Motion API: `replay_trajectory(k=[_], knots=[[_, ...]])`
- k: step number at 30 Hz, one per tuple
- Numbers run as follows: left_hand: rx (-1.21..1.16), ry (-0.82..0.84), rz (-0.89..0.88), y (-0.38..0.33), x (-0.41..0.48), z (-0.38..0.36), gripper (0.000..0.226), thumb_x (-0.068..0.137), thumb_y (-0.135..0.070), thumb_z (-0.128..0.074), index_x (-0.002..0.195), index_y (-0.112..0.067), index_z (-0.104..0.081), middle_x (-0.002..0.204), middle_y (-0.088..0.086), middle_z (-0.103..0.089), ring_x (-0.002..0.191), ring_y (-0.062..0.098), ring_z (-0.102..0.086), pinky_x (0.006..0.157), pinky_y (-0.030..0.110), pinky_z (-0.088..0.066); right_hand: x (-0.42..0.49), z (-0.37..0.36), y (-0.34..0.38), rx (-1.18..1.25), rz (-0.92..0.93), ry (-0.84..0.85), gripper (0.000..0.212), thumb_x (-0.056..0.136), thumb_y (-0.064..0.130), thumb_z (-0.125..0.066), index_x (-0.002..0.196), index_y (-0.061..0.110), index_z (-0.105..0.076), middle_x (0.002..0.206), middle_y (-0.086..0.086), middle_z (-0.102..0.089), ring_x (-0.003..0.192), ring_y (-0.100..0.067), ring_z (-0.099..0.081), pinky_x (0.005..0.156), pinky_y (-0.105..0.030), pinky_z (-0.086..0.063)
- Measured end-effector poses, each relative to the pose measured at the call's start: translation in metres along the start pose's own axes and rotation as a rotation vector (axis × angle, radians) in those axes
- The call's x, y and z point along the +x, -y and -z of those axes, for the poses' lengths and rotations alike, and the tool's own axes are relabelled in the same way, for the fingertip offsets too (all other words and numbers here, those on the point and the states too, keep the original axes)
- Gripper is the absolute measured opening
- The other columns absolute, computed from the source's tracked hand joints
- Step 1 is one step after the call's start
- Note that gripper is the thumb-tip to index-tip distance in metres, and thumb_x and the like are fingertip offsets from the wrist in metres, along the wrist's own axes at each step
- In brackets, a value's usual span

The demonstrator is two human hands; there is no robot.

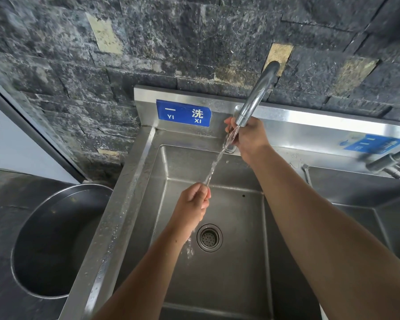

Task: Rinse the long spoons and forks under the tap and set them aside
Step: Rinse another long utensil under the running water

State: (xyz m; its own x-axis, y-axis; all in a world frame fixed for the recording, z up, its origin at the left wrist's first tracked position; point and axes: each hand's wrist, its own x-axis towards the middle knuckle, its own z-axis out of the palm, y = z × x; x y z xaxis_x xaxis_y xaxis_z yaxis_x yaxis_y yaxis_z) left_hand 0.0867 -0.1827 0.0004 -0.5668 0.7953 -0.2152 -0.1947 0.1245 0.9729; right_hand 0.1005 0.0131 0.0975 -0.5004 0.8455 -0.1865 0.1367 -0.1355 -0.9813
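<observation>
Gripping one end of a thin metal utensil (214, 167), the left hand (192, 204) is fisted closed over the steel sink (217, 285). Its far end, head hidden, sits inside the right hand's (248, 137) curled fingers beneath the tap spout (258, 93), water (222, 151) running along it.
</observation>
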Motion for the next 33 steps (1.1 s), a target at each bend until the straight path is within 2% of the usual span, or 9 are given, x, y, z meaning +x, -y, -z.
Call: replay_trajectory(k=[8, 14, 19, 21, 24, 26, 29, 31, 33], knots=[[-0.005, -0.026, 0.01, 0.008, -0.002, 0.007, 0.033, 0.106, -0.019, -0.041, 0.074, -0.014, -0.05, 0.054, -0.007, -0.031, 0.042, 0.005, -0.022, 0.037, 0.017, -0.018, 0.001, -0.002, 0.0, 0.014, 0.008, 0.005, 0.022, 0.101, 0.001, -0.047, 0.094, 0.0, -0.068, 0.07, -0.004, -0.063, 0.065, -0.015, -0.058, 0.054, -0.025, -0.05], [-0.03, -0.017, 0.0, 0.002, 0.001, 0.008, 0.03, 0.105, -0.019, -0.042, 0.08, -0.009, -0.053, 0.057, -0.002, -0.036, 0.042, 0.007, -0.025, 0.039, 0.017, -0.019, 0.003, 0.0, 0.007, 0.039, 0.032, -0.005, 0.021, 0.099, 0.001, -0.049, 0.105, -0.007, -0.067, 0.07, -0.001, -0.063, 0.054, -0.006, -0.058, 0.05, -0.02, -0.048], [-0.051, 0.011, -0.007, 0.001, 0.004, 0.006, 0.029, 0.106, -0.015, -0.04, 0.084, -0.008, -0.058, 0.057, -0.003, -0.043, 0.043, 0.01, -0.03, 0.045, 0.024, -0.02, 0.006, 0.001, 0.012, 0.055, 0.048, -0.024, 0.02, 0.098, 0.001, -0.049, 0.095, -0.002, -0.069, 0.072, -0.004, -0.064, 0.059, -0.012, -0.058, 0.055, -0.025, -0.049], [-0.009, 0.012, -0.031, 0.002, 0.004, 0.005, 0.026, 0.105, -0.011, -0.039, 0.091, -0.007, -0.06, 0.058, -0.001, -0.05, 0.045, 0.016, -0.035, 0.046, 0.027, -0.026, 0.006, 0.002, 0.013, 0.071, 0.034, -0.029, 0.024, 0.097, 0.0, -0.051, 0.086, 0.005, -0.071, 0.074, -0.006, -0.064, 0.064, -0.016, -0.056, 0.057, -0.028, -0.049], [0.024, 0.078, -0.045, 0.002, 0.004, 0.004, 0.023, 0.103, -0.005, -0.041, 0.119, -0.013, -0.056, 0.073, 0.006, -0.066, 0.051, 0.023, -0.053, 0.047, 0.031, -0.044, 0.002, 0.006, 0.01, 0.073, 0.037, -0.002, 0.027, 0.098, 0.001, -0.051, 0.083, 0.009, -0.072, 0.074, -0.006, -0.065, 0.06, -0.015, -0.056, 0.054, -0.028, -0.05], [0.056, 0.121, -0.006, 0.002, 0.004, 0.002, 0.032, 0.101, -0.002, -0.043, 0.127, -0.019, -0.05, 0.088, 0.009, -0.073, 0.066, 0.025, -0.067, 0.058, 0.036, -0.054, -0.002, 0.011, 0.006, 0.039, 0.047, 0.017, 0.024, 0.099, 0.003, -0.053, 0.088, 0.007, -0.073, 0.074, -0.006, -0.065, 0.059, -0.014, -0.056, 0.054, -0.028, -0.053], [0.174, 0.142, 0.012, 0.0, 0.008, -0.004, 0.021, 0.1, -0.005, -0.046, 0.112, -0.015, -0.061, 0.099, 0.007, -0.075, 0.084, 0.021, -0.073, 0.07, 0.031, -0.056, -0.015, 0.022, -0.007, -0.051, 0.049, 0.051, 0.017, 0.099, 0.004, -0.055, 0.096, -0.004, -0.07, 0.066, -0.007, -0.061, 0.053, -0.015, -0.053, 0.055, -0.028, -0.053], [0.213, 0.14, 0.013, -0.002, 0.01, -0.011, 0.018, 0.098, -0.007, -0.051, 0.1, -0.017, -0.066, 0.098, 0.006, -0.075, 0.081, 0.019, -0.074, 0.065, 0.026, -0.055, -0.026, 0.033, -0.017, -0.06, 0.031, 0.067, 0.018, 0.099, 0.007, -0.056, 0.089, 0.004, -0.071, 0.065, -0.004, -0.062, 0.052, -0.011, -0.051, 0.054, -0.024, -0.053], [0.254, 0.162, 0.008, -0.001, 0.011, -0.023, 0.016, 0.096, -0.009, -0.056, 0.102, -0.02, -0.067, 0.095, 0.007, -0.074, 0.075, 0.021, -0.074, 0.061, 0.028, -0.056, -0.033, 0.047, -0.026, -0.031, 0.002, 0.061, 0.02, 0.099, 0.006, -0.056, 0.086, 0.009, -0.071, 0.066, -0.004, -0.061, 0.053, -0.011, -0.048, 0.052, -0.021, -0.05]])
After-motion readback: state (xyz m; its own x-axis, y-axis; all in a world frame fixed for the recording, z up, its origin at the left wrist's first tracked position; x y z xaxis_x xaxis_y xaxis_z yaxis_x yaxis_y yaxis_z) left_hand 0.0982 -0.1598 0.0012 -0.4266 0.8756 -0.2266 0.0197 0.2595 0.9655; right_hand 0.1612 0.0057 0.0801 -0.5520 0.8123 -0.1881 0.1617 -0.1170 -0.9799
